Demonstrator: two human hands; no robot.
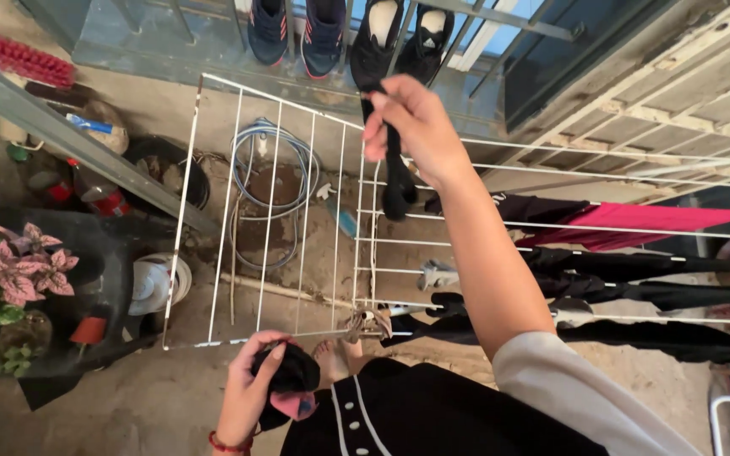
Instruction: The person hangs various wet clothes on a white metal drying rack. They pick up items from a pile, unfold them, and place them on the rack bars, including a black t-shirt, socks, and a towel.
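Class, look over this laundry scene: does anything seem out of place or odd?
Little stands out. The right hand holds a black sock over the white drying rack; the left hand grips bunched black cloth. A hose lies loosely coiled on the dirty floor below.

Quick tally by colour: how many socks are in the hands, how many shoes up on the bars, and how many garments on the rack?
Black socks: 2, right hand sock, left hand bundle
Navy shoes: 2
Black shoes: 2
Pink garment on rack: 1
Total: 7
Dark garments overlap; cannot count.
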